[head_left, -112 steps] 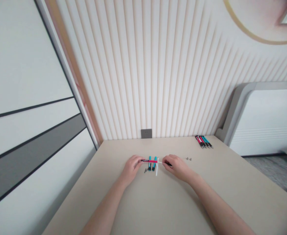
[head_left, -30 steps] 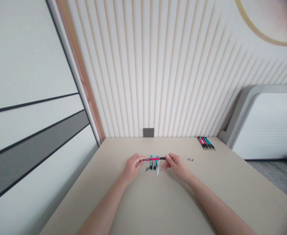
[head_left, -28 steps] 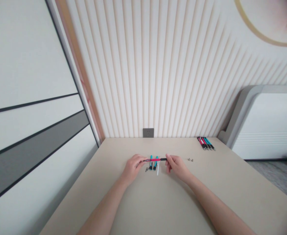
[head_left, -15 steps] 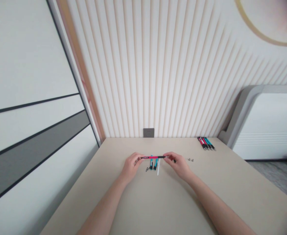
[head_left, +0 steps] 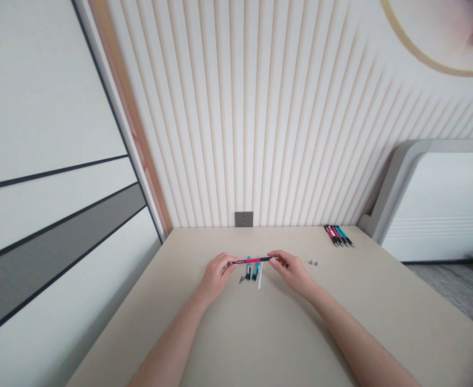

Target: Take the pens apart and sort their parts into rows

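Note:
My left hand (head_left: 218, 275) and my right hand (head_left: 293, 272) pinch a red and black pen (head_left: 250, 260) level above the table, the left at its red end and the right at its black end. Beneath it lie two teal pen barrels (head_left: 251, 271) side by side. A thin white stick (head_left: 260, 275) lies just to their right. Small dark pen parts (head_left: 242, 279) sit near my left hand, and small grey parts (head_left: 312, 263) lie to the right of my right hand.
The beige table (head_left: 236, 328) ends at a ribbed white wall with a grey wall socket (head_left: 243, 219). Several red and teal pens (head_left: 337, 235) lie together at the back right corner. A white radiator-like unit (head_left: 438, 199) stands beyond the right edge.
My hands have drawn closer together along the pen, and it now sits slightly higher over the teal barrels. The camera view has turned a little. The loose parts on the table stay in place.

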Tool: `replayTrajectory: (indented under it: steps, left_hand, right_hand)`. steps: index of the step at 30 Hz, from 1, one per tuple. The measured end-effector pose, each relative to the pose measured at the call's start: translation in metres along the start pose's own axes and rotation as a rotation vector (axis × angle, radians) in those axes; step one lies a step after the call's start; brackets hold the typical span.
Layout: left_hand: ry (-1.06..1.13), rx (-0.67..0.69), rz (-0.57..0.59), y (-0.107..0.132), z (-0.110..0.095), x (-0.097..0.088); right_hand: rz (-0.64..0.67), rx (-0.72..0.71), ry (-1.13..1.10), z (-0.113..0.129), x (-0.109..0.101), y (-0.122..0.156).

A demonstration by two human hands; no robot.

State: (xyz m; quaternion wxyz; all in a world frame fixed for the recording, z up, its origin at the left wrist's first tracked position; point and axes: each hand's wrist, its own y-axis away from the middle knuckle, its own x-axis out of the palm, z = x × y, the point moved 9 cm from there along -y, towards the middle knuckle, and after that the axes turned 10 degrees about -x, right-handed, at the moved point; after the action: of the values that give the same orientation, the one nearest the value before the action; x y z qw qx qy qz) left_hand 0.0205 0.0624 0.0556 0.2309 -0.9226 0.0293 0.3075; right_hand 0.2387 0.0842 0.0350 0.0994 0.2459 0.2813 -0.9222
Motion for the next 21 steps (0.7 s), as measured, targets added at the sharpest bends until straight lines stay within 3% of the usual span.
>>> replayTrajectory:
  steps: [5, 9, 14, 21]
  left_hand:
    - [-0.016, 0.0, -0.022, 0.0, 0.001, -0.002]
    - [-0.016, 0.038, 0.0, 0.001, -0.001, 0.001]
    - [-0.016, 0.083, 0.023, 0.002, -0.003, 0.002]
    - [-0.045, 0.06, -0.003, 0.001, 0.0, -0.001]
  right_hand:
    - [0.006, -0.075, 0.04, 0.01, -0.005, -0.002]
    - [0.085, -0.137, 0.133, 0.012, 0.003, 0.002]
    - [0.258, 0.021, 0.098, -0.003, 0.02, 0.009]
    - [0.083, -0.165, 0.067, 0.02, -0.001, 0.0]
